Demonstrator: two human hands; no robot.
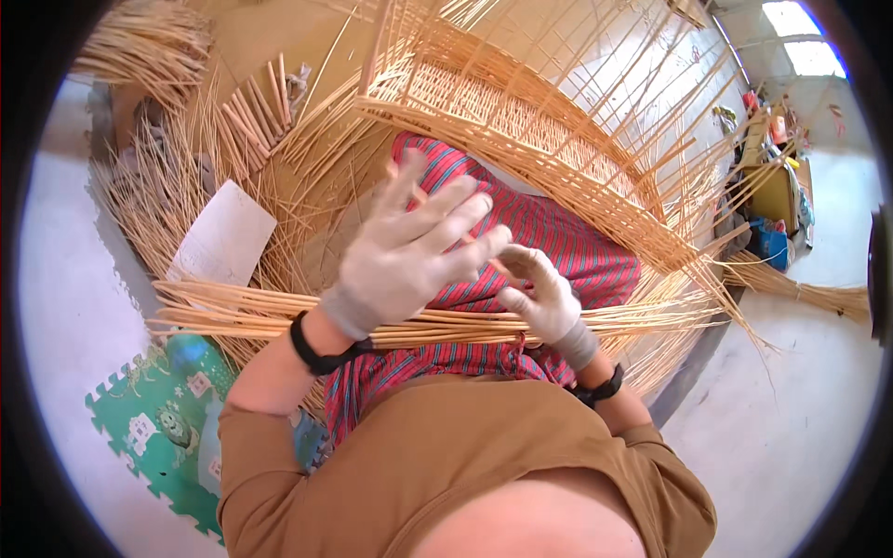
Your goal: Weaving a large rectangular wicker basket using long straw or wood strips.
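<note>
My left hand [409, 251], in a pale work glove, is raised over my lap with its fingers spread. Just right of it, my gloved right hand [546, 296] curls its fingers, thumb apart below. Parts of a thin brown stick [502, 271] show between the left fingers and lead into the right hand's curl. The left hand hides most of that stick. Across my lap, under both wrists, lies a bundle of peeled willow rods [446, 328]. Beyond the hands, a long woven wicker basket [549, 153] rests tilted against the striped red cloth [581, 251] over my legs, its upright stakes unwoven.
Loose rods [139, 195] and a white sheet [223, 232] lie at left, below a thick rod bundle [149, 46]. A green foam mat [167, 432] covers the near left floor. Tied rods [800, 293] and cluttered shelving [777, 186] stand at right. Long stakes stick out rightward.
</note>
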